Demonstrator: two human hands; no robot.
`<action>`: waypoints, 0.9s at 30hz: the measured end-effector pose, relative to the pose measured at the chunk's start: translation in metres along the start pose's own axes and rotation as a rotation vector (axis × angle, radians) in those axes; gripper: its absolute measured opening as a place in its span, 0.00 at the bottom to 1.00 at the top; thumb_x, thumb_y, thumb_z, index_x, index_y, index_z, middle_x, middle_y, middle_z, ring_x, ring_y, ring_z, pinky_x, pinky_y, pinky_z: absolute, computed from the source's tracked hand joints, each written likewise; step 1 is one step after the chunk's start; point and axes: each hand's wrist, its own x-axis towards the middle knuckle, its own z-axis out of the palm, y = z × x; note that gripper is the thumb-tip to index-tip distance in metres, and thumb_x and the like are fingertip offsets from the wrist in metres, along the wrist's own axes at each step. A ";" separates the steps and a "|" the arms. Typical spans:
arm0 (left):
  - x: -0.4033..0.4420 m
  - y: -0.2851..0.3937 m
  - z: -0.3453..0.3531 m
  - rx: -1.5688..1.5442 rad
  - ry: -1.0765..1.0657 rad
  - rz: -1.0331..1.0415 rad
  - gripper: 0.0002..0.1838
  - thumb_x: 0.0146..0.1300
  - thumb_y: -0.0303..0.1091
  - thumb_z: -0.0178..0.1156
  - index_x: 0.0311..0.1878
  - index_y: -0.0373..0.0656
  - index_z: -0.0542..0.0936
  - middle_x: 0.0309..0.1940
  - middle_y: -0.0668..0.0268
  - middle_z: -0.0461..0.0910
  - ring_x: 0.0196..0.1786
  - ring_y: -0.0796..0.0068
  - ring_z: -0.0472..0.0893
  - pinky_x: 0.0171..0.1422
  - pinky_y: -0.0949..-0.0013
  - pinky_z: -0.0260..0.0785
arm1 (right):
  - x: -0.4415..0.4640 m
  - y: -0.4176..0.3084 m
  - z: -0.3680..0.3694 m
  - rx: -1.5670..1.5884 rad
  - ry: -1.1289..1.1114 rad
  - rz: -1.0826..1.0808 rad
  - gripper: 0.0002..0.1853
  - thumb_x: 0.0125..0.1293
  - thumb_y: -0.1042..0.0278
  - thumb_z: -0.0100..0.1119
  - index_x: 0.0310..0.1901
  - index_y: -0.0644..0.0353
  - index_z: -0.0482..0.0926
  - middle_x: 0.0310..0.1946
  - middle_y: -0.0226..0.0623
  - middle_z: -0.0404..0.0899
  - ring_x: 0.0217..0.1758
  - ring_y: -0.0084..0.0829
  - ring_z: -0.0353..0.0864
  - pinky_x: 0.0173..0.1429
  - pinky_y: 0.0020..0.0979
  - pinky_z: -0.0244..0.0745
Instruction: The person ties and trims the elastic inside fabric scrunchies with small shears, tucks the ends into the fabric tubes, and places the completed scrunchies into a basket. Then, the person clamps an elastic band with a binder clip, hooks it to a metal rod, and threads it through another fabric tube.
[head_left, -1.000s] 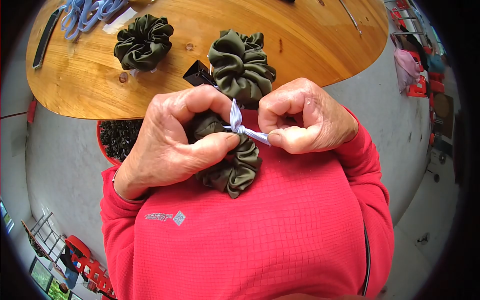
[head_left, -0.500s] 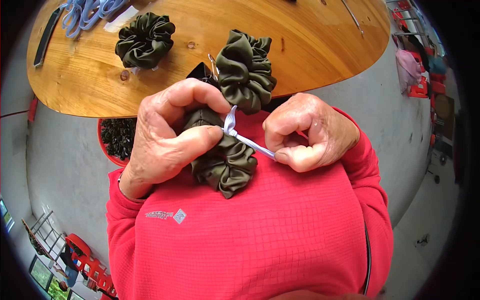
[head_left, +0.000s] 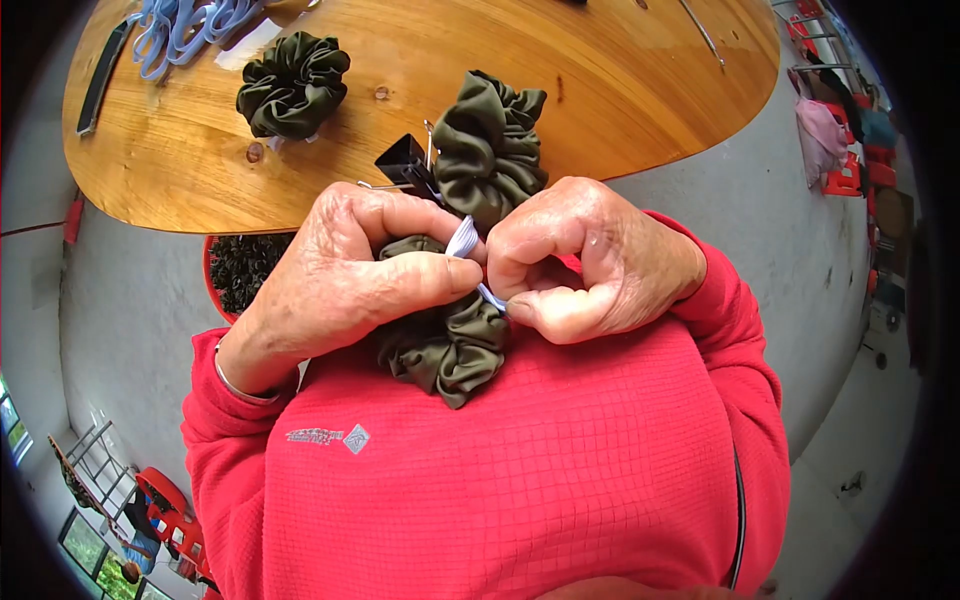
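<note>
A pale lavender elastic band stands up in a loop between my left thumb and index finger. My left hand is closed on it, with the olive-green scrunchie hanging beneath the fingers against the red top. The elastic's other end runs to my right hand, pinched between thumb and curled index finger. My two hands are almost touching. Whether a knot lies under the left thumb is hidden. Just beyond them, a second olive scrunchie sits at the table's edge, beside a black clip with metal wire arms.
On the wooden table lie another olive scrunchie, a bundle of lavender elastic, a black strip-like object and a thin metal rod. Below the table edge stands a red tub of dark pieces.
My right hand has moved left, close to my left hand, and the stretch of elastic between them is shorter. My left thumb now covers where the knot showed. More of the black clip shows.
</note>
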 end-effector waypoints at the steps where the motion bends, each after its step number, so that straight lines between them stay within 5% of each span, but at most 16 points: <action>1: -0.001 0.001 0.001 -0.053 0.002 -0.040 0.06 0.53 0.26 0.62 0.32 0.34 0.82 0.23 0.73 0.77 0.28 0.89 0.71 0.32 0.81 0.64 | -0.001 0.001 0.001 0.006 -0.006 0.015 0.02 0.47 0.80 0.51 0.24 0.65 0.74 0.17 0.33 0.72 0.20 0.21 0.68 0.28 0.25 0.66; 8: 0.001 -0.003 0.013 -0.176 0.214 0.052 0.05 0.55 0.23 0.59 0.34 0.33 0.80 0.27 0.71 0.79 0.32 0.88 0.74 0.37 0.81 0.67 | 0.005 0.001 0.009 -0.268 0.175 -0.151 0.04 0.47 0.80 0.55 0.21 0.63 0.70 0.16 0.41 0.70 0.20 0.40 0.72 0.25 0.32 0.67; 13: 0.002 -0.010 0.005 -0.172 0.220 0.103 0.05 0.58 0.26 0.59 0.33 0.34 0.80 0.27 0.71 0.79 0.32 0.88 0.74 0.36 0.82 0.67 | 0.004 -0.002 0.006 -0.409 0.225 -0.267 0.06 0.46 0.78 0.61 0.26 0.59 0.74 0.19 0.38 0.72 0.22 0.40 0.73 0.26 0.34 0.67; 18: 0.000 0.004 -0.006 -0.181 0.179 0.133 0.07 0.60 0.27 0.58 0.36 0.33 0.81 0.29 0.69 0.81 0.31 0.88 0.75 0.36 0.82 0.69 | 0.010 -0.015 -0.021 -0.936 0.443 -0.408 0.31 0.40 0.77 0.69 0.52 0.62 0.73 0.45 0.41 0.77 0.51 0.40 0.75 0.55 0.34 0.67; 22: 0.006 0.018 -0.011 -0.177 0.097 0.161 0.08 0.61 0.28 0.58 0.38 0.33 0.81 0.27 0.68 0.80 0.30 0.86 0.76 0.36 0.81 0.69 | 0.033 0.012 -0.029 -0.691 0.468 -0.464 0.26 0.39 0.72 0.69 0.46 0.58 0.74 0.43 0.39 0.76 0.48 0.41 0.75 0.51 0.37 0.66; 27: 0.016 0.034 -0.024 -0.171 -0.002 0.111 0.08 0.59 0.28 0.58 0.36 0.33 0.82 0.24 0.66 0.79 0.28 0.84 0.77 0.35 0.81 0.69 | 0.033 0.000 -0.043 -0.652 0.372 -0.416 0.17 0.42 0.77 0.60 0.39 0.61 0.75 0.30 0.40 0.77 0.32 0.41 0.77 0.38 0.32 0.71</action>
